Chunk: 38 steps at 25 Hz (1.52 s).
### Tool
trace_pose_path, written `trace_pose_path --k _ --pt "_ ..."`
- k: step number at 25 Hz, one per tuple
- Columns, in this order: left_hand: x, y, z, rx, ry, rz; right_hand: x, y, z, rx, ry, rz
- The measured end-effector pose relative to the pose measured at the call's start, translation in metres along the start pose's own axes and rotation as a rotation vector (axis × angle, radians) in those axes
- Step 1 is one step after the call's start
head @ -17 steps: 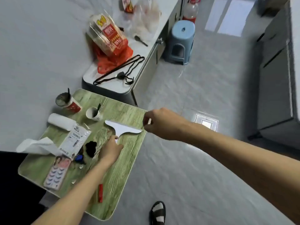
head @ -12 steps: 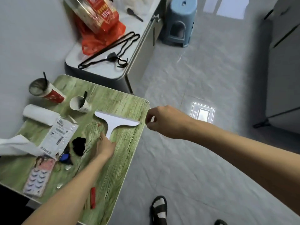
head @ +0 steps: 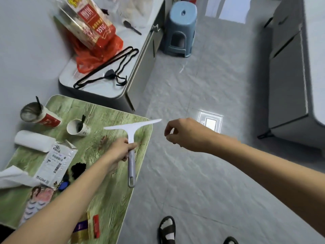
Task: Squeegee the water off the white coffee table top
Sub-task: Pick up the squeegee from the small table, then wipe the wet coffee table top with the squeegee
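Observation:
My left hand (head: 121, 151) grips the neck of a white squeegee (head: 132, 128) with a grey handle, lifted over the right edge of a green wood-grain table (head: 112, 187). Its blade points across the table edge toward the floor side. My right hand (head: 186, 134) hovers over the floor just right of the blade tip, fingers loosely curled, holding nothing. A white-topped low cabinet (head: 105, 88) stands behind the green table, against the wall.
On the green table: two paper cups (head: 77, 128), a paper roll (head: 34, 140), a white mailer bag (head: 56, 161), false-lash cards (head: 35, 203), small boxes (head: 95, 226). The white top carries black hangers (head: 105, 67) and a red bag (head: 98, 48). A blue stool (head: 181, 29) stands beyond. My sandalled feet (head: 167, 229) are below.
My left hand has lifted the squeegee and swung its blade rightward past the table edge. My right hand has let go of the blade tip and moved right. The camera moved closer.

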<state>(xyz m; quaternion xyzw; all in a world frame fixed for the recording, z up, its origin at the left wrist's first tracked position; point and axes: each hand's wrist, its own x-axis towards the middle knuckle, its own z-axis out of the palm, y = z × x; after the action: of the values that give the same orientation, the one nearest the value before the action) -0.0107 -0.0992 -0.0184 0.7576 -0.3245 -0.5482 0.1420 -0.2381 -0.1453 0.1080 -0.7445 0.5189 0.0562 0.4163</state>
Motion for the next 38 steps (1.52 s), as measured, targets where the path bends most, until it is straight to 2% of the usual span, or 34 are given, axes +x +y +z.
trace_pose_path --k 3,6,10,13,17,21,24,26,29,32,38 --pt "-0.066 0.101 0.002 -0.136 -0.092 0.194 -0.042 -0.003 -0.053 0.038 0.046 0.034" --pt "-0.142 0.207 0.014 -0.19 -0.2 0.305 -0.098 -0.008 -0.12 0.079 0.128 0.07" --pt "-0.214 0.324 0.065 -0.288 -0.306 0.345 -0.165 0.002 -0.204 0.129 0.223 0.088" --pt "-0.252 0.4 0.127 -0.229 -0.332 0.371 -0.212 0.04 -0.259 0.124 0.303 0.128" --pt "-0.277 0.495 0.206 -0.027 -0.358 0.439 -0.255 0.111 -0.342 0.127 0.404 0.133" --pt "-0.283 0.594 0.268 0.214 -0.278 0.542 -0.278 0.186 -0.435 0.02 0.539 0.183" --pt "-0.268 0.667 0.306 0.665 -0.148 0.778 -0.281 0.249 -0.501 -0.004 0.594 0.293" --pt "-0.249 0.709 0.324 0.952 -0.06 0.916 -0.274 0.287 -0.537 0.002 0.573 0.362" --pt "-0.2 0.772 0.348 1.127 -0.138 0.961 -0.247 0.333 -0.586 0.125 0.476 0.388" --pt "-0.138 0.846 0.368 1.32 -0.236 0.969 -0.203 0.373 -0.642 0.322 0.482 0.461" --pt "-0.053 0.999 0.401 1.39 -0.323 1.102 -0.139 0.44 -0.761 0.515 0.545 0.624"
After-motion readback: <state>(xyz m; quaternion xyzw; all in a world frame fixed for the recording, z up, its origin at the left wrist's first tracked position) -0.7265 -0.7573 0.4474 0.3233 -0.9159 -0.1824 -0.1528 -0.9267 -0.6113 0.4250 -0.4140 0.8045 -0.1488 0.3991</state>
